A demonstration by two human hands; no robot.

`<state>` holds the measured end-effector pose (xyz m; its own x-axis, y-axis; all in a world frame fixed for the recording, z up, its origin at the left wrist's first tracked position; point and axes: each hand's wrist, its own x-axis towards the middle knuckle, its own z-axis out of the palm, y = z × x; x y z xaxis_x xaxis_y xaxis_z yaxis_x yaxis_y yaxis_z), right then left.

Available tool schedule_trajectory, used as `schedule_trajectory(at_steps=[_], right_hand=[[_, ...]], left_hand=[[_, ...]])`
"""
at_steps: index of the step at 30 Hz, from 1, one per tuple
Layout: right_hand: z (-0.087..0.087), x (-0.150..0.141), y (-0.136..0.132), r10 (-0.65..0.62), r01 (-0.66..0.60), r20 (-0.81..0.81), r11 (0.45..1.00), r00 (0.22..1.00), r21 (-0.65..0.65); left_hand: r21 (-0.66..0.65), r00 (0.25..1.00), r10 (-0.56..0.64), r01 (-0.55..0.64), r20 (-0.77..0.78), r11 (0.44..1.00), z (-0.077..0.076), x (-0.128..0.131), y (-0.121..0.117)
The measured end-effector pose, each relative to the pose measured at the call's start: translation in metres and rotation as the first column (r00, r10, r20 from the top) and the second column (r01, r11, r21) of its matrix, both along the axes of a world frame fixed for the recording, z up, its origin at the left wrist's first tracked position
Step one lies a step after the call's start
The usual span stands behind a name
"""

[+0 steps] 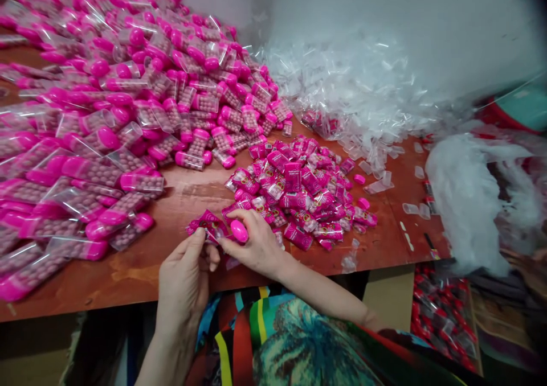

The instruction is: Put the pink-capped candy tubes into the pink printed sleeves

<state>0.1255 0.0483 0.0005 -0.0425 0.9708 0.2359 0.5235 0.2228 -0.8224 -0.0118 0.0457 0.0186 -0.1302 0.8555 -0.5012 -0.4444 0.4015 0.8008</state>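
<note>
My left hand pinches a small pink printed packet at the near edge of the brown table. My right hand is closed too, holding a pink-capped clear tube against that packet. Just beyond my hands lies a heap of the same pink packets. A large pile of filled pink-capped tubes in clear sleeves covers the left of the table.
A mound of empty clear plastic sleeves lies at the back right, with loose ones scattered near it. A white plastic bag sits off the right edge. A box of red items stands below.
</note>
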Motion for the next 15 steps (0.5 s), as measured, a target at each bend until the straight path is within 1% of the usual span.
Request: schedule_trajectory(at_steps=[2,4,6,8,11,13,14,15], right_hand=[[-0.0047,0.001,0.0007,0.039,-0.05,0.114,0.994,0.993,0.099],[-0.0091,0.0023,0.0014,0.087,-0.127,0.215,0.976,0.973,0.176],[-0.0112,0.0037,0.0021,0.125,-0.199,0.307,0.954,0.943,0.224],[-0.0106,0.005,0.0027,0.132,-0.232,0.367,0.942,0.921,0.244],[-0.0075,0.0065,0.0033,0.085,-0.197,0.368,0.94,0.926,0.278],[-0.0061,0.0067,0.0036,0.03,-0.132,0.309,0.939,0.951,0.317],[-0.0057,0.0063,0.0038,0.015,-0.102,0.263,0.942,0.965,0.321],[-0.0053,0.0058,0.004,0.009,-0.069,0.198,0.952,0.98,0.297]], left_hand=[[-0.009,1.0,-0.001,0.002,0.01,1.0,-0.0003,-0.0004,0.0005],[-0.029,1.0,0.017,-0.016,0.021,0.999,-0.0006,-0.0004,0.0011],[-0.041,0.998,0.039,-0.037,0.043,0.998,-0.0011,-0.0006,0.0014],[-0.041,0.998,0.034,-0.032,0.058,0.999,-0.0022,-0.0012,0.0014],[-0.05,0.999,0.006,-0.004,0.038,0.999,-0.0046,-0.0025,0.0005],[-0.067,1.0,-0.014,0.015,0.021,0.998,-0.0059,-0.0033,-0.0003],[-0.074,1.0,-0.023,0.024,0.019,0.997,-0.0063,-0.0036,-0.0007],[-0.08,0.999,-0.032,0.034,0.021,0.996,-0.0065,-0.004,-0.001]])
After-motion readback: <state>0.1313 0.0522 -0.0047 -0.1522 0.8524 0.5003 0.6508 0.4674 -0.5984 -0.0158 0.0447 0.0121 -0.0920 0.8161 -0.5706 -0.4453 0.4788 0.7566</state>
